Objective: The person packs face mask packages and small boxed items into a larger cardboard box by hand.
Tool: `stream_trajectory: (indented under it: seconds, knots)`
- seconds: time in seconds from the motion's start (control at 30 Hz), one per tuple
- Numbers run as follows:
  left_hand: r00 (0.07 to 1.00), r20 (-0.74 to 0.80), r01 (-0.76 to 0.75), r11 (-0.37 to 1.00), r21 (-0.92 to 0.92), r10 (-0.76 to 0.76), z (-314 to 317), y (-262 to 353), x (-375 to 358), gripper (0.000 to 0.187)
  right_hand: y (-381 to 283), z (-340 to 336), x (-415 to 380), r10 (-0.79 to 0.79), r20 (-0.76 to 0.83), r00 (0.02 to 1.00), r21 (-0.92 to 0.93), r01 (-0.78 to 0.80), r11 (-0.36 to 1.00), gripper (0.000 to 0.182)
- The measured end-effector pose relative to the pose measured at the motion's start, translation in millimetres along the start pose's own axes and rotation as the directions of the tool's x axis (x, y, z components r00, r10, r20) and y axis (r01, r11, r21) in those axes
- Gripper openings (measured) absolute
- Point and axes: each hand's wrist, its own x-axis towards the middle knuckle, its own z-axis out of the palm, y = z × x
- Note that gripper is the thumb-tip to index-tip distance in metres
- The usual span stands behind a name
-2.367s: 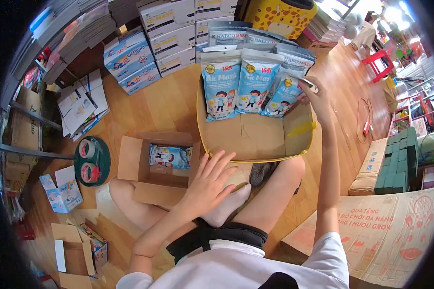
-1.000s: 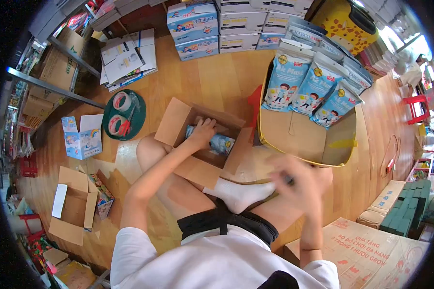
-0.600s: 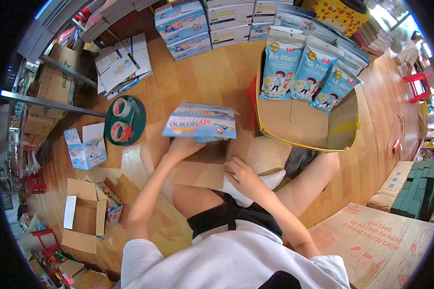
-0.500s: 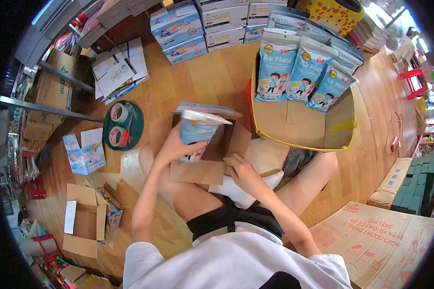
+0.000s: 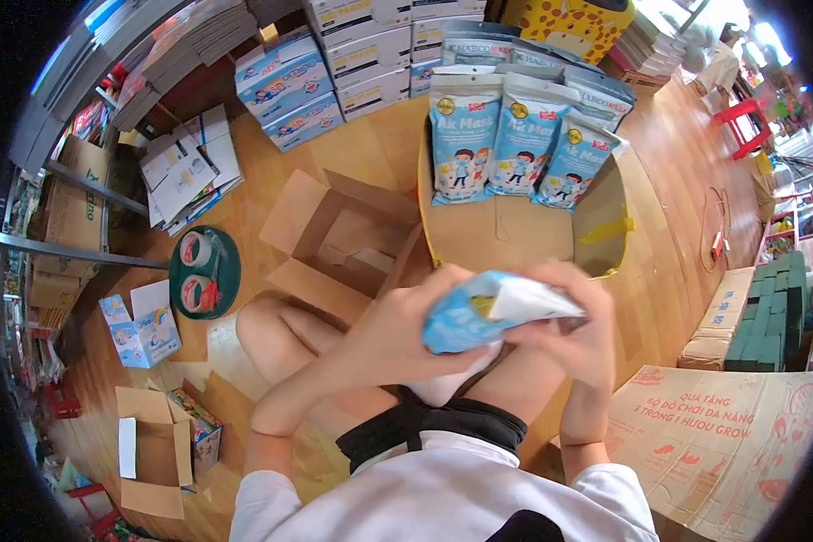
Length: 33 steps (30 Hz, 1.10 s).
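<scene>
Both hands hold one blue and white mask pack (image 5: 470, 316) above the person's lap. My left hand (image 5: 397, 316) wraps round its blue end, and my right hand (image 5: 578, 316) grips the white end, slightly blurred. Beyond them an open brown cardboard box (image 5: 352, 235) lies on the floor with its flaps spread. To its right, a yellow-edged carton (image 5: 533, 230) bears several upright packs; blue Ak Mask packs (image 5: 518, 135) stand in front of grey ones (image 5: 596, 98).
Stacked mask boxes (image 5: 370, 54) stand at the back. On the left are loose papers (image 5: 190, 167), a green tray (image 5: 230, 280) with tape rolls, a small blue box (image 5: 143, 325) and an open carton (image 5: 154, 452). A large printed carton (image 5: 714, 443) lies at right.
The pack has moved right and towards the body, out from over the brown box. My right hand has left the box flap and taken hold of the pack. The view has shifted.
</scene>
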Motion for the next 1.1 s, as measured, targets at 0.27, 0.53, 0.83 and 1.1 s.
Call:
stream_trajectory:
  seconds: [0.27, 0.53, 0.83, 1.1]
  knots:
    - [0.785, -0.287, -0.394, 0.800, 0.452, 0.549, 34.4, 2.3, 90.6, 0.060, 3.8, -134.3, 16.5, 0.162, -0.424, 0.891, -0.177, -0.257, 0.950, 0.031]
    - [0.908, 0.405, -0.320, 0.808, 0.494, 0.111, 64.1, -84.6, 142.8, 0.049, 116.7, -178.1, 40.0, 0.257, -0.311, 0.915, -0.156, -0.316, 0.936, 0.025]
    - [0.890, 0.456, -0.323, 0.736, 0.594, 0.022, 85.2, -120.1, 210.8, 0.066, 135.9, -181.7, 49.0, 0.246, -0.486, 0.839, -0.073, -0.319, 0.945, 0.033]
    - [0.919, 0.392, -0.319, 0.684, 0.656, 0.053, 74.9, -100.4, 184.2, 0.061, 134.0, -190.6, 54.7, 0.054, -0.628, 0.777, -0.320, -0.321, 0.891, 0.036]
